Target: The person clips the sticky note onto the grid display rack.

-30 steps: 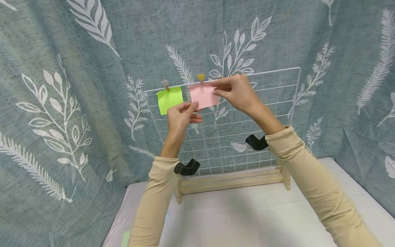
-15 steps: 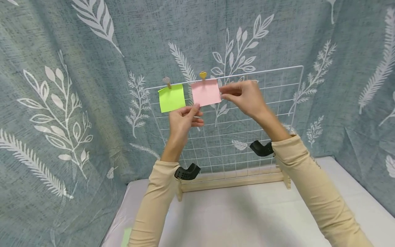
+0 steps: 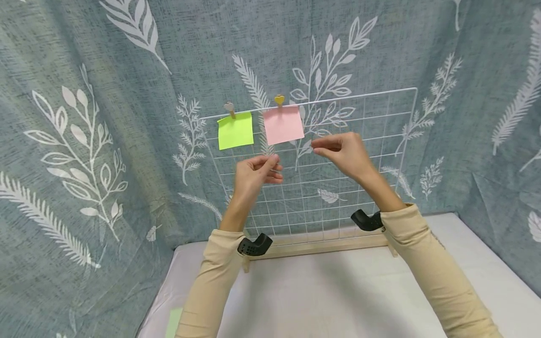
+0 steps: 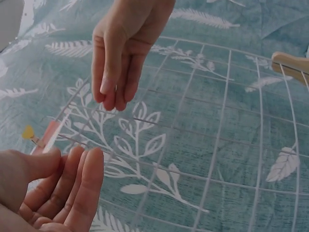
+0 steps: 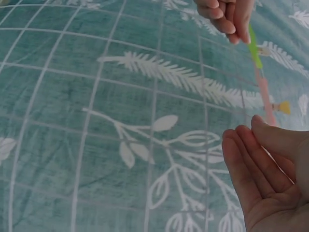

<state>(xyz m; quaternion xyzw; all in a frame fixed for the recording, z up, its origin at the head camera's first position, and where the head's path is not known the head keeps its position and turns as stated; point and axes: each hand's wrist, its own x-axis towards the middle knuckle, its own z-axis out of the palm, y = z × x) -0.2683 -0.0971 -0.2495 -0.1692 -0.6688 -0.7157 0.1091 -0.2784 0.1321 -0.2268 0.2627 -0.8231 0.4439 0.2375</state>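
A pink paper note [image 3: 284, 124] hangs from the top wire of a white wire grid [image 3: 359, 96] by a clothespin with a yellow heart [image 3: 279, 100]. To its left, a lime green note [image 3: 235, 131] hangs by a clothespin with a pale heart [image 3: 229, 108]. My left hand [image 3: 253, 176] is just below the two notes, fingers loosely bent, holding nothing. Right of the pink note and slightly lower, my right hand [image 3: 346, 152] has thumb and fingertips close together, with nothing visible between them. Both wrist views show the hands apart from the paper.
The grid stands in a wooden base [image 3: 321, 247] on a white-covered table [image 3: 304, 300]. A patterned teal curtain [image 3: 139, 141] hangs behind and at the sides. A pale green paper [image 3: 173, 321] lies at the table's front left, partly behind the left sleeve.
My right hand let go of the pink note's right side and moved right and down. Afterwards my left hand released its lower left corner and dropped below it. The note stays hanging.
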